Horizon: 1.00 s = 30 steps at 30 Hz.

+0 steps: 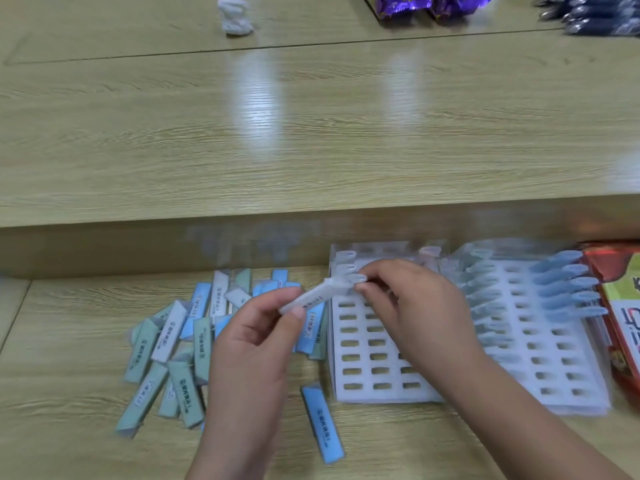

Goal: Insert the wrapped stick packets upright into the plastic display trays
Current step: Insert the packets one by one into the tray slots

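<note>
A white wrapped stick packet [320, 294] is held between both hands above the left edge of the near display tray [360, 368]. My left hand [256, 344] pinches its lower end; my right hand [408, 306] grips its upper end over the tray's slots. A few white packets [346, 261] stand upright at that tray's far left corner. A second tray [547, 358] to the right holds rows of blue packets [568, 282] standing upright. A loose pile of blue, green and white packets [180, 341] lies flat on the table to the left. One blue packet [322, 422] lies alone near the front.
A raised wooden shelf [311, 133] runs behind the work area. A crumpled white tissue [235, 17], purple bags [433, 5] and dark packets [595, 15] sit at its far side. A red and yellow box [620, 323] lies right of the trays.
</note>
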{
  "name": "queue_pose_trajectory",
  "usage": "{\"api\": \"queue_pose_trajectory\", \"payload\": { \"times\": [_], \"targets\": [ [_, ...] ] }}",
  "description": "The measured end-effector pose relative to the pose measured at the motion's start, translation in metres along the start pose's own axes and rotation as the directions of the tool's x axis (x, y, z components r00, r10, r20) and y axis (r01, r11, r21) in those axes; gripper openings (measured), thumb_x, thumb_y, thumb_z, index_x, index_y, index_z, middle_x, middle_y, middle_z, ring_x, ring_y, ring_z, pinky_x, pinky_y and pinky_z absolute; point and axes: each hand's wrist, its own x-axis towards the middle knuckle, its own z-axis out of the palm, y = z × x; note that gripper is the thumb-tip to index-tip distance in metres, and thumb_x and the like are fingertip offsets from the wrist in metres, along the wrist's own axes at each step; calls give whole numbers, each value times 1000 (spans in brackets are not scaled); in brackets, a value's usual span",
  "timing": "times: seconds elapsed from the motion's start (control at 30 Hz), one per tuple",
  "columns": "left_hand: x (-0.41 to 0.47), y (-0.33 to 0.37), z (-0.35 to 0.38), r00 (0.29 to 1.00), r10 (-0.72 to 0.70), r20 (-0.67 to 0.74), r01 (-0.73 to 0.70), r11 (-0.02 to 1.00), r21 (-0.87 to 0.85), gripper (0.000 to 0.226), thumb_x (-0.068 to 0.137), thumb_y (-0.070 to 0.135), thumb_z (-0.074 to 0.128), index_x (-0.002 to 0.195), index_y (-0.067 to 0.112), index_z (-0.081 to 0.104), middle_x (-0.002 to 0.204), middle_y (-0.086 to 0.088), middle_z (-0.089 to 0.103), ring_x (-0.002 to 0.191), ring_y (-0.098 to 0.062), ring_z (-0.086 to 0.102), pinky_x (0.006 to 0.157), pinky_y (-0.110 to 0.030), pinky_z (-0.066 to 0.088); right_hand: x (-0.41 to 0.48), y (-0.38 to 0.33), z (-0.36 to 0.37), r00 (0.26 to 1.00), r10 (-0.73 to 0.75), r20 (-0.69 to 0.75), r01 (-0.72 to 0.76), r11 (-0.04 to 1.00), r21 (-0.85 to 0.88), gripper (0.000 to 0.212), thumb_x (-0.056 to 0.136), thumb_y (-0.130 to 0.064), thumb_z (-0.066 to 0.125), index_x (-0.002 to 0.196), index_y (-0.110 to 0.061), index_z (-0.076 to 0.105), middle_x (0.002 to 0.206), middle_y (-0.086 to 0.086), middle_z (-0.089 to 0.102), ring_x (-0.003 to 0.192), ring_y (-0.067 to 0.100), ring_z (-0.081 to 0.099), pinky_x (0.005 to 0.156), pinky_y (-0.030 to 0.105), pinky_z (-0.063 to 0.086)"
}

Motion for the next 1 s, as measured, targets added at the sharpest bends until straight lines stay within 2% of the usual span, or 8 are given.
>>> {"api": "queue_pose_trajectory", "payload": {
  "times": [0.2,0.3,0.37,0.43,0.53,0.6,0.77,1.0],
  "targets": [
    [-3,0,10,997,60,41,-63,995,79,16,87,8,71,89,24,75,83,3,75,82,-12,71,68,-18,53,6,-11,-17,993,34,115,-15,986,-164,19,89,-49,59,103,-37,64,92,-17,65,85,6,62,62,28,47],
    [-7,3,15,990,112,81,-119,989,90,18,86,3,70,87,21,74,83,1,76,79,-11,72,65,-15,53,-4,-19,-36,988,94,122,-126,950,284,17,82,-45,67,99,-44,62,89,-21,65,79,1,63,64,23,52],
    [-9,1,16,985,136,110,-150,980,131,20,87,5,70,85,25,74,85,1,76,81,-13,72,66,-18,53,-12,-27,-40,987,86,133,-151,766,624,18,81,-25,75,89,-39,67,87,-16,68,75,4,66,60,18,52],
    [-8,-4,16,981,143,128,-171,956,239,21,87,16,72,89,37,72,93,12,73,84,-9,69,70,-20,54,-15,-27,-34,990,104,100,-144,694,705,17,83,-18,73,84,-34,69,82,-13,70,72,6,67,59,17,51],
    [-4,-11,15,982,156,111,-191,845,500,31,86,32,73,98,58,60,107,38,52,95,6,58,73,-14,49,-14,-17,-25,994,111,-15,-87,852,517,9,86,-27,71,85,-35,66,76,-17,67,75,1,64,63,9,46],
    [-3,-18,12,978,166,125,-207,785,584,34,88,31,70,103,56,54,109,36,47,99,10,52,73,-11,45,-13,-9,-16,998,1,-56,12,975,222,6,90,-39,64,92,-34,65,80,-19,64,78,1,61,65,14,47],
    [-4,-32,7,971,181,159,-240,762,602,33,93,25,65,122,39,62,102,22,58,94,4,58,80,-20,52,-14,-7,-1,996,-77,-35,78,996,40,24,90,-44,50,96,-28,67,89,-15,66,77,7,63,62,30,53],
    [-6,-33,2,966,180,186,-255,784,566,35,93,25,64,125,39,62,104,27,56,96,3,60,85,-25,53,-2,-13,2,990,-113,88,127,977,-174,13,82,-35,73,91,-25,72,82,-9,69,73,19,69,53,29,48]
  ]
}}
